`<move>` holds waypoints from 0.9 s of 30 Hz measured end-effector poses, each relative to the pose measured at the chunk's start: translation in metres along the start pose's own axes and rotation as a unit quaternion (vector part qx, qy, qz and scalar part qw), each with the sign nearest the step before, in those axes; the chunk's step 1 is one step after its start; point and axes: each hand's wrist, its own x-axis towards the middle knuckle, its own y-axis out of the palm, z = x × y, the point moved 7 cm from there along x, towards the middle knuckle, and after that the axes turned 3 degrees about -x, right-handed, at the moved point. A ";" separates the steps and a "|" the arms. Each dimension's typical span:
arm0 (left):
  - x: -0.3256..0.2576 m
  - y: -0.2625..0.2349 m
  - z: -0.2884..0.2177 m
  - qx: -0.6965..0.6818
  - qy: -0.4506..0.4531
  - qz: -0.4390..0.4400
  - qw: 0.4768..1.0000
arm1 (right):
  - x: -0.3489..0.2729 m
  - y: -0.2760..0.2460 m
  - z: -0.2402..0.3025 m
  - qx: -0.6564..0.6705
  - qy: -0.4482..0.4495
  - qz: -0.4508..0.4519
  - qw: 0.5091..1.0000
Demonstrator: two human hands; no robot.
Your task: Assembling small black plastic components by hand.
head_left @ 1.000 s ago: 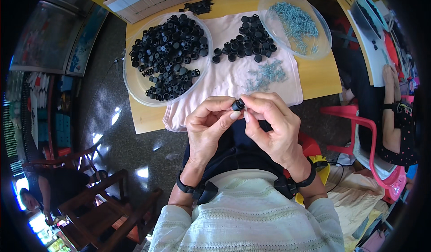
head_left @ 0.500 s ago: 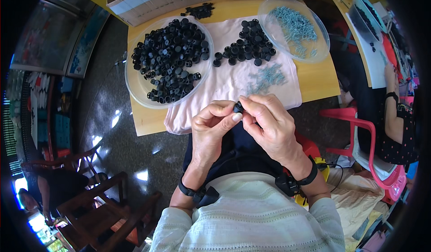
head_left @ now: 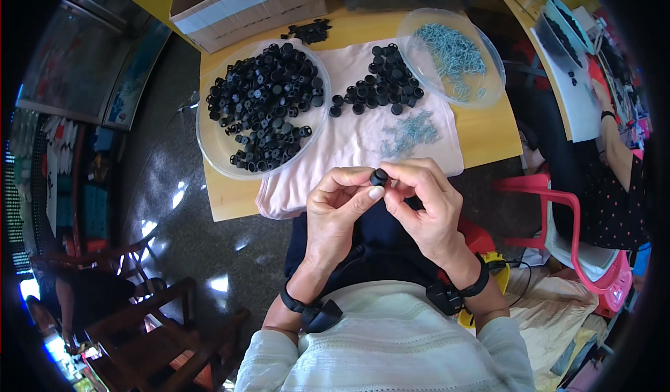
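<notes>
Just past my lap, over the near edge of the cloth, a small black plastic cap (head_left: 378, 177) is held up between my two hands. Its round end faces up toward me. My left hand (head_left: 335, 207) is closed, pinching the cap between thumb and forefinger. From the other side my right hand (head_left: 427, 202) presses its bent fingertips to the cap; whether a screw is in them is hidden. Ahead on the pink cloth (head_left: 352, 144) lie a heap of similar black caps (head_left: 377, 85) and a small pile of silvery screws (head_left: 410, 134).
A clear round tub lid (head_left: 202, 137) heaped with black plastic parts stands at left. Another clear tray (head_left: 494, 85) holds many screws at far right. Behind are a cardboard box (head_left: 255, 8) and small black pieces (head_left: 309, 31). A person's arm (head_left: 614, 148) and a pink chair (head_left: 576, 217) are at right.
The cap has turned so its round end shows more toward me. Both hands sit slightly lower, and my right fingers have shifted their hold on it. The view has tilted a little.
</notes>
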 end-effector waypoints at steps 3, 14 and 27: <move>0.006 0.005 -0.005 -0.006 -0.033 0.020 0.999 | 0.006 0.003 -0.002 0.029 0.025 -0.002 0.999; 0.010 -0.022 -0.076 0.414 0.185 -0.004 0.891 | 0.122 -0.060 -0.046 -0.053 -0.052 -0.119 0.990; 0.054 -0.057 -0.115 0.629 0.180 -0.110 0.748 | 0.231 -0.086 -0.044 -0.197 -0.044 -0.165 0.965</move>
